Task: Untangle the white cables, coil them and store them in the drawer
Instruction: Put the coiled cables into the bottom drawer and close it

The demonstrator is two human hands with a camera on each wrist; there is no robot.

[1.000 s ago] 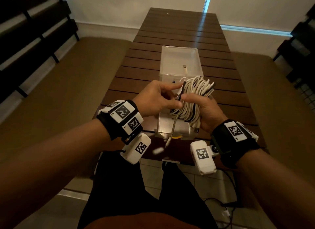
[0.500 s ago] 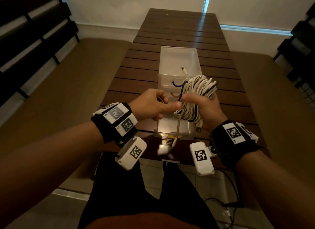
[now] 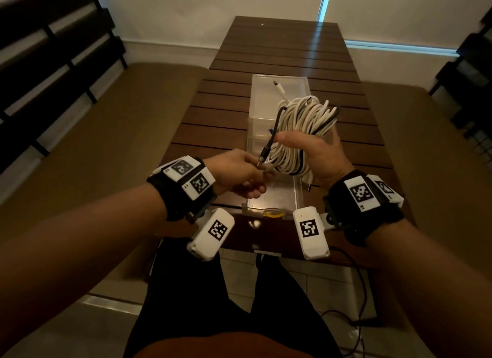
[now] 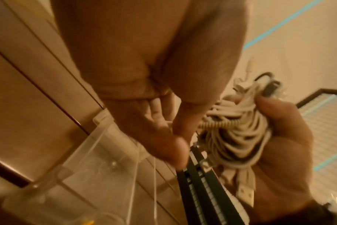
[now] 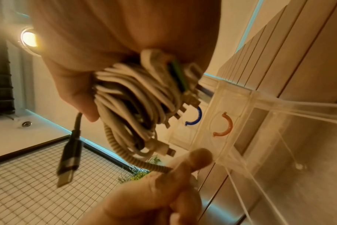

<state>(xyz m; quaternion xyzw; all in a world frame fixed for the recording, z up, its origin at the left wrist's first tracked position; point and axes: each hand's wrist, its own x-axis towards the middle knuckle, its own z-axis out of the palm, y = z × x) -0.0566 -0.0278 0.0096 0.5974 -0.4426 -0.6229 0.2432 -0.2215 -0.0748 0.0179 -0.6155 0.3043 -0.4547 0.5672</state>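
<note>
My right hand [image 3: 295, 140] grips a coiled bundle of white cables [image 3: 303, 118] above the table, thumb across its front. A black cable's plug [image 3: 265, 156] hangs loose from the bundle, also seen in the right wrist view as the black plug [image 5: 67, 161]. My left hand [image 3: 259, 172] pinches a spiral-wrapped white cable end [image 5: 115, 147] just below and left of the bundle. In the left wrist view the spiral-wrapped cable [image 4: 215, 124] runs from my left fingers [image 4: 175, 137] into the bundle [image 4: 238, 137]. Under both hands the clear plastic drawer [image 3: 298, 195] is pulled out.
The clear drawer unit [image 3: 261, 99] stands mid-table on the dark slatted table [image 3: 279, 51], with blue and orange handles [image 5: 223, 126] on its closed drawers. Brown benches flank the table. A dark cord [image 3: 359, 291] lies on the floor at the right.
The right hand has raised the bundle a little. The left hand dropped lower and now holds the spiral cable end that was dangling. The black plug now hangs in front of the bundle.
</note>
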